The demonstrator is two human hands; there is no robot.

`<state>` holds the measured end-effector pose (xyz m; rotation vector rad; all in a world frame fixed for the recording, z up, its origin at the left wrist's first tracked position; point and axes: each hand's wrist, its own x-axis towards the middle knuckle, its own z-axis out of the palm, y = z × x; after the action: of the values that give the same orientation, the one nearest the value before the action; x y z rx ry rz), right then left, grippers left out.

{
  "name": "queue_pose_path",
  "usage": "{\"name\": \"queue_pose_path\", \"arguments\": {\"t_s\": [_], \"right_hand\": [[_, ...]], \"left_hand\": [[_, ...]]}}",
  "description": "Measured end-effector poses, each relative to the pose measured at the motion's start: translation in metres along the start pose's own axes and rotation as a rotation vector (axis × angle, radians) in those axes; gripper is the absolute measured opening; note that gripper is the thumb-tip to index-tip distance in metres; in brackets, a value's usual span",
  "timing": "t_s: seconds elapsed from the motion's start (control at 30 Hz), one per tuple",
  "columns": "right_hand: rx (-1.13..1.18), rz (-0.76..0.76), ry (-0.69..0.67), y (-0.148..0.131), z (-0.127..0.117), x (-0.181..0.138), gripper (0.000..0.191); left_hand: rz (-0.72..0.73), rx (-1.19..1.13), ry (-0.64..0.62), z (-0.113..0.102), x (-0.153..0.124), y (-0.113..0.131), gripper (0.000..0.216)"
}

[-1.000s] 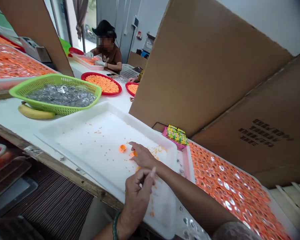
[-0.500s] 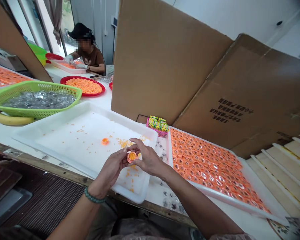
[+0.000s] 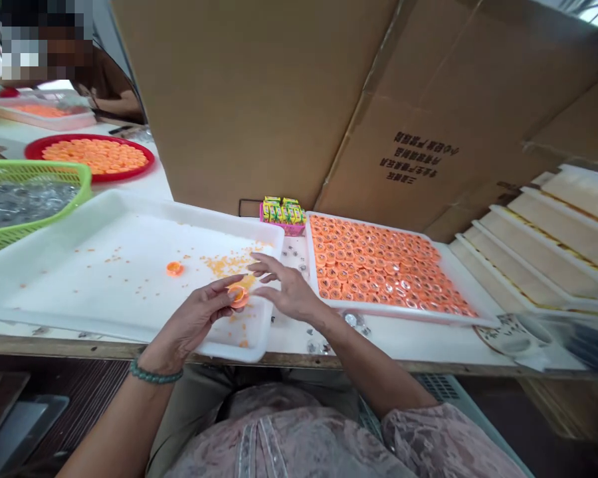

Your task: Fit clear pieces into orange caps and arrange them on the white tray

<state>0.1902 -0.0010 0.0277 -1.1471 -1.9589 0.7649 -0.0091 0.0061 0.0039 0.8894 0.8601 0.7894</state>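
Between the fingers and thumb of my left hand point(image 3: 197, 312) is a small round orange plastic cup point(image 3: 238, 297), its hollow side facing up. Just right of that cup, my right hand point(image 3: 292, 292) has thumb and fingers apart, and nothing shows between them. Both hands are over the right end of a shallow white tray point(image 3: 104, 324). Beyond them in the tray lies a heap of tiny yellow-orange pieces point(image 3: 224, 264), with more scattered around. A second orange cup point(image 3: 174, 268) rests on the tray floor to the left.
To the right stands a tray point(image 3: 379, 309) of packed orange discs. A pink basket point(image 3: 292, 229) of yellow-green packets sits by a tall cardboard sheet point(image 3: 259, 99). At left are a green basket point(image 3: 82, 192) of clear plastic parts and a red plate point(image 3: 149, 159). A co-worker point(image 3: 112, 79) sits behind.
My view has swung to the right and down. My right hand has drawn away from the orange cup, which stays in my left hand.
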Motion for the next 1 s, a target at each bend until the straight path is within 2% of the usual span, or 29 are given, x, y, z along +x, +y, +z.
{"name": "queue_pose_path", "arguments": {"t_s": [0.07, 0.13, 0.23, 0.3, 0.4, 0.53, 0.8, 0.93, 1.0], "right_hand": [[-0.126, 0.070, 0.156, 0.011, -0.006, -0.016, 0.035], [-0.303, 0.135, 0.185, 0.023, -0.006, -0.035, 0.022], [-0.467, 0.170, 0.007, 0.037, 0.003, -0.059, 0.019], [-0.498, 0.177, -0.053, 0.043, 0.011, -0.067, 0.019], [-0.524, 0.176, -0.064, 0.048, 0.021, -0.070, 0.017], [-0.566, 0.117, -0.172, 0.053, 0.031, -0.072, 0.016], [-0.734, 0.078, -0.228, 0.057, 0.044, -0.080, 0.017], [-0.798, -0.035, -0.278, 0.053, 0.048, -0.076, 0.012], [-0.803, -0.042, -0.275, 0.053, 0.049, -0.076, 0.011]], "left_hand": [[0.002, 0.033, 0.063, -0.001, 0.002, -0.002, 0.046], [0.000, 0.042, 0.078, -0.002, 0.003, -0.004, 0.043], [-0.014, 0.028, 0.097, -0.002, 0.004, -0.005, 0.034], [-0.010, 0.027, 0.126, 0.000, 0.003, -0.004, 0.028], [0.008, 0.037, 0.182, 0.004, 0.003, -0.002, 0.025], [-0.018, 0.107, 0.258, 0.007, 0.005, -0.001, 0.030], [-0.003, 0.305, 0.296, 0.004, 0.007, -0.004, 0.031], [-0.009, 0.266, 0.342, 0.002, 0.008, -0.005, 0.033], [-0.035, 0.214, 0.356, 0.003, 0.008, -0.004, 0.033]]}}
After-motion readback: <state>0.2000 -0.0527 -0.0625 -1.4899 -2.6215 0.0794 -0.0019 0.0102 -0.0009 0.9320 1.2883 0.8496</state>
